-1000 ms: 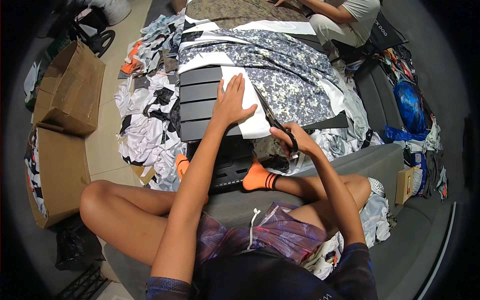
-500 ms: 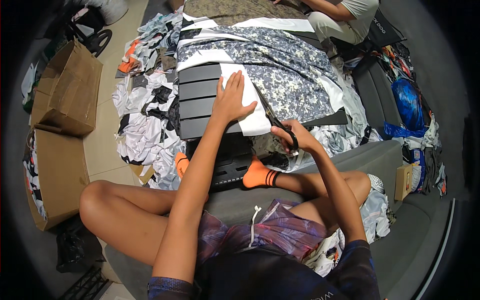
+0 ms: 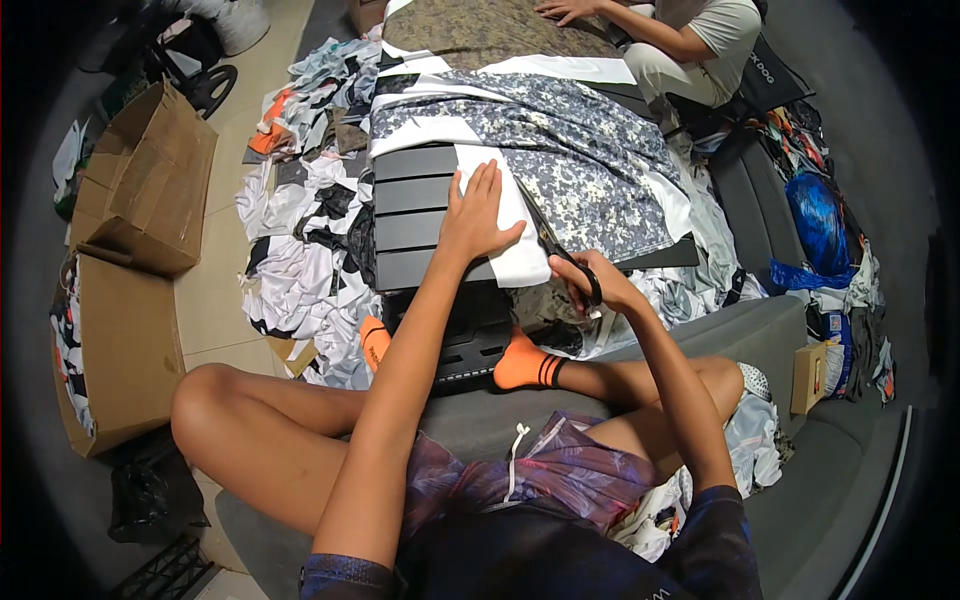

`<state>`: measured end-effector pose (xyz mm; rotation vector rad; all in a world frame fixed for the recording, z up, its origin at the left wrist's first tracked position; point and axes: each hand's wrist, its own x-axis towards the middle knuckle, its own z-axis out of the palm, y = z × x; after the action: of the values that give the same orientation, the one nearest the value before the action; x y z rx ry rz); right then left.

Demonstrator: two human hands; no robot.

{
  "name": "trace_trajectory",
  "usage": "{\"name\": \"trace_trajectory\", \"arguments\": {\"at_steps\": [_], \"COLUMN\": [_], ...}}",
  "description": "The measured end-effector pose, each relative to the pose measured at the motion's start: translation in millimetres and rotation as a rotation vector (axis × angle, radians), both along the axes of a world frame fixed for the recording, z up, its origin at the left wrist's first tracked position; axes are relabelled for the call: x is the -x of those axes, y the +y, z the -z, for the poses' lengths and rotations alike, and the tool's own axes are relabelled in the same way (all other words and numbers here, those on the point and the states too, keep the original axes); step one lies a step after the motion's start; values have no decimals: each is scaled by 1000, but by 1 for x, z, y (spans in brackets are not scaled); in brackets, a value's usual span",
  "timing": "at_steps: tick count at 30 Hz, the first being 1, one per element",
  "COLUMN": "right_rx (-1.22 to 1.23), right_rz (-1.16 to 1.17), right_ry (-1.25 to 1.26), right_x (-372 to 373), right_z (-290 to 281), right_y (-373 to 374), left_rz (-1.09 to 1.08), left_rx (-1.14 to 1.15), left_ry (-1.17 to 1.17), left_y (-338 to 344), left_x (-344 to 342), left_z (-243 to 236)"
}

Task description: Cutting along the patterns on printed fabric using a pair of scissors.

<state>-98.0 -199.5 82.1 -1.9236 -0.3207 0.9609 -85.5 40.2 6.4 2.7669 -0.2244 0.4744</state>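
Note:
My left hand (image 3: pixel 475 218) lies flat, fingers stretched out, on a white strip of fabric (image 3: pixel 514 262) on the slatted dark tabletop (image 3: pixel 410 195). In my right hand (image 3: pixel 596 278) is a pair of long scissors (image 3: pixel 537 215), its dark handles round my fingers. The blades point away from me along the border between the white strip and the grey camouflage-print fabric (image 3: pixel 600 185). Whether the blades are parted is hard to make out. The patterned cloth spreads to the right of the scissors, with folds across it.
A brown-green patterned cloth (image 3: pixel 500 35) covers the far end, where another person's hand (image 3: pixel 570 10) rests. Fabric scraps (image 3: pixel 305 270) heap on the floor at left, beside open cardboard boxes (image 3: pixel 135 350). A grey sofa (image 3: pixel 740 330) and a blue bundle (image 3: pixel 818 225) are at right.
The whole scene sits slightly lower and further right in the picture. My hands, the scissors and the fabric keep nearly the same places relative to each other.

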Motion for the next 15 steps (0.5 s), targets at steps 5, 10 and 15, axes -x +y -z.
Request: {"name": "trace_trajectory", "arguments": {"at_steps": [5,10,15], "right_rx": [-11,-45,-44], "right_rz": [16,7,3], "right_ry": [-10,17,13], "right_x": [-2,-5,-5], "right_z": [1,5,7], "right_y": [3,1,3], "left_rz": [-3,-2,-5], "left_rx": [2,1,-4], "left_ry": [3,0,4], "left_y": [-1,-2,-1], "left_x": [1,2,2], "left_z": [-1,-2,-2]}}
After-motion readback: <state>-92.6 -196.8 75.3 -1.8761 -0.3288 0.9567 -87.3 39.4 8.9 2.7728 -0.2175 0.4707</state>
